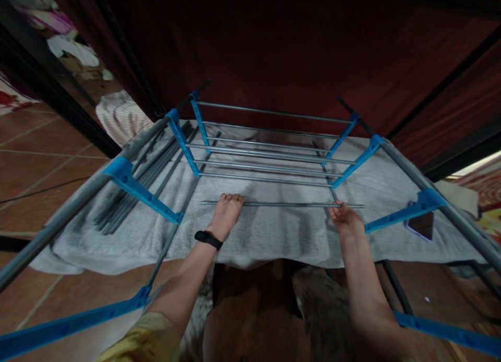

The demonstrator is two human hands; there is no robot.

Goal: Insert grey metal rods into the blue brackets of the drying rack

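Left hand (pixel 229 211) and right hand (pixel 346 219) found closed on one loose rod (pixel 289 205) toward opposite ends, apparently to keep it level, at the grey cloth (pixel 274 234) between blue brackets (pixel 146 195), spare rods (pixel 156 166) bundled at left, seemingly for easy reach

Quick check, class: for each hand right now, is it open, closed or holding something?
Left hand: closed, holding the grey rod near one end.
Right hand: closed, holding the same rod near its other end.

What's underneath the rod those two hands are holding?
Grey cloth shows below the rod; whatever lies beneath the cloth is covered and can't be seen.
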